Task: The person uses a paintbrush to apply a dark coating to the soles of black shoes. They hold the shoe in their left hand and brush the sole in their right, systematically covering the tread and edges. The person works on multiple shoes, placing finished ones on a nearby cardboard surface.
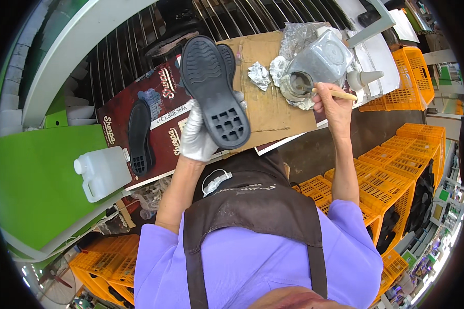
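My left hand [197, 135], in a white glove, is closed around a black shoe sole [210, 87] held up with its grid-patterned heel toward me. Part of a second black sole [227, 57] shows behind it; whether my hand grips that one too is hidden. My bare right hand [333, 105] pinches the pale handle of a brush [344, 95]. The brush's far end reaches into the mouth of a small glue-smeared jar [288, 92], where the bristles are hard to make out. Further left, another black sole [139, 136] lies on the dark red cardboard.
Brown cardboard [273, 121] covers the work surface. Crumpled white tissue [259, 75], a clear plastic container [322, 55] and a white nozzle bottle [365, 78] surround the jar. A white jug [103, 172] stands left. Metal rollers [232, 20] run behind; orange crates [386, 180] are stacked right.
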`<state>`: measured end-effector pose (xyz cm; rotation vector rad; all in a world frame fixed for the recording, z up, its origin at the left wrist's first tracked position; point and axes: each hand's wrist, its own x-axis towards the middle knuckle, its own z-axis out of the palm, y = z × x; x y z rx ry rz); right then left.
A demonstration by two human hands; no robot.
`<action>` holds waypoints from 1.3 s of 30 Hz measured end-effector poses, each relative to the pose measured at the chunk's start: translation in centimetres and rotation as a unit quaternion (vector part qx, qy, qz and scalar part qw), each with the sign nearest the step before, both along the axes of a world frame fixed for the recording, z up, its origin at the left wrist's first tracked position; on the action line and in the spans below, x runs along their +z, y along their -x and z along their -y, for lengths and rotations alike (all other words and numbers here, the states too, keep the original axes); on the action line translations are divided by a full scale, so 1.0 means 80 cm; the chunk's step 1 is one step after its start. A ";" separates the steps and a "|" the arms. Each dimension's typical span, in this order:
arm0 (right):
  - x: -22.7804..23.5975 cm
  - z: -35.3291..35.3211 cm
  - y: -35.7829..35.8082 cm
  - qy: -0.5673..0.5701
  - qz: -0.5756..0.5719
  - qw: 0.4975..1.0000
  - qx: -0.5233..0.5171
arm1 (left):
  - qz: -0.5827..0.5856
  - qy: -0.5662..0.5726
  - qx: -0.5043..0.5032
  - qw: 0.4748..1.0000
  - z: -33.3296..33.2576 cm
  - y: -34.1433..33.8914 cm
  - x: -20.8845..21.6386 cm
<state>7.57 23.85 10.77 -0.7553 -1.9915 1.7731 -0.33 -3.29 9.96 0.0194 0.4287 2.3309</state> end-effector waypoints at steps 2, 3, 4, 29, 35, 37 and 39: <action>-0.004 -0.006 -0.004 -0.025 0.051 0.997 0.043 | -0.078 0.040 -0.002 0.996 -0.005 0.008 -0.006; -0.004 -0.009 -0.006 -0.038 0.076 0.994 0.066 | -0.096 0.126 0.023 0.987 -0.009 0.007 0.002; 0.001 -0.010 -0.010 -0.074 0.085 0.991 0.067 | -0.130 0.109 0.030 0.985 -0.010 0.009 -0.001; 0.059 0.096 -0.023 -0.315 -0.291 0.896 0.118 | -0.530 0.455 0.122 0.706 -0.036 -0.010 0.010; 0.053 0.099 -0.013 -0.313 -0.286 0.901 0.091 | -0.549 0.430 0.125 0.706 -0.041 -0.011 0.014; 0.053 0.102 -0.010 -0.323 -0.290 0.896 0.094 | -0.530 0.409 0.135 0.731 -0.042 -0.012 0.015; 0.052 0.105 -0.008 -0.323 -0.292 0.895 0.100 | -0.526 0.408 0.141 0.733 -0.041 -0.013 0.010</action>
